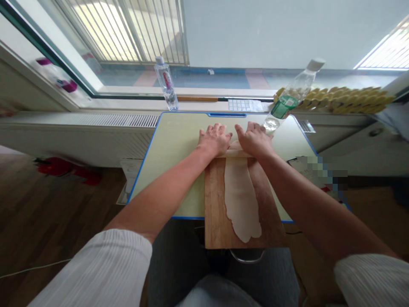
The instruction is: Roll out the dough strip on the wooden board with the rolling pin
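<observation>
A pale rolling pin lies crosswise over a long, thin sheet of dough. Both my palms press down on the pin, one towards each end. My left hand has its fingers stretched forward and its thumb out to the side. On the other end is my right hand, also with fingers extended and thumb apart, not wrapped round the wood. The dough runs along a wooden board towards me, with an uneven near edge. Its far end shows a little between my hands.
The board overhangs the near edge of a blue-rimmed table. A green-labelled bottle stands close beyond my right hand. Another clear bottle is at the back left, by the window. Yellow objects line the sill at right.
</observation>
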{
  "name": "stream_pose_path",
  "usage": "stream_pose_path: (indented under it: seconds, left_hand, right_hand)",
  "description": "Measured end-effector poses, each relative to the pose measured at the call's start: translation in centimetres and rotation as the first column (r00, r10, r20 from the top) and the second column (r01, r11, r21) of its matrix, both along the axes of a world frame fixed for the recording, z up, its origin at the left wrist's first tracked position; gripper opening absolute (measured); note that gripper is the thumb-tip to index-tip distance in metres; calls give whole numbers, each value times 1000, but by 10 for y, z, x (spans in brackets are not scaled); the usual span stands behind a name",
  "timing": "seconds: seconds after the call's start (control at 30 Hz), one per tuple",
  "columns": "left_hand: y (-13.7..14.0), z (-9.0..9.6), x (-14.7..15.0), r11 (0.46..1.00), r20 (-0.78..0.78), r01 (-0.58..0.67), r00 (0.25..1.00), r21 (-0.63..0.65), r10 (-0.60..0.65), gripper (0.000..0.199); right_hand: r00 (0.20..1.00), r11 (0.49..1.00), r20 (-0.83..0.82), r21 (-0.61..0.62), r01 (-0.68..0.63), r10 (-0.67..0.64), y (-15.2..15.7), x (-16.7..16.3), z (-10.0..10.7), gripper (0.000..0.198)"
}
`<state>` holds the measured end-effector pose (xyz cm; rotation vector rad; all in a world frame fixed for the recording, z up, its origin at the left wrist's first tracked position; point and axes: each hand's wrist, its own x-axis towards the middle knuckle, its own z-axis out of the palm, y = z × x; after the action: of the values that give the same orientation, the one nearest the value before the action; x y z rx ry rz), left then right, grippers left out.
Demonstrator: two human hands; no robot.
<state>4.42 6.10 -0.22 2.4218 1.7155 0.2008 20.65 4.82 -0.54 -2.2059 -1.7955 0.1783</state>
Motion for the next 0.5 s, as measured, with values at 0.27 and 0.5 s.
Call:
stream_pose_path:
  seconds: [0.27,0.5]
  left_hand:
    - [-51,0,-6,993,36,1,999,-114,4,77]
    - [-126,0,-16,998,7,32,999,60,-32,71]
  right_hand:
    - [998,998,52,-60,33,-30,-61,-5,1,85]
    - [989,999,146,40,-24,18,-145,-21,-3,77]
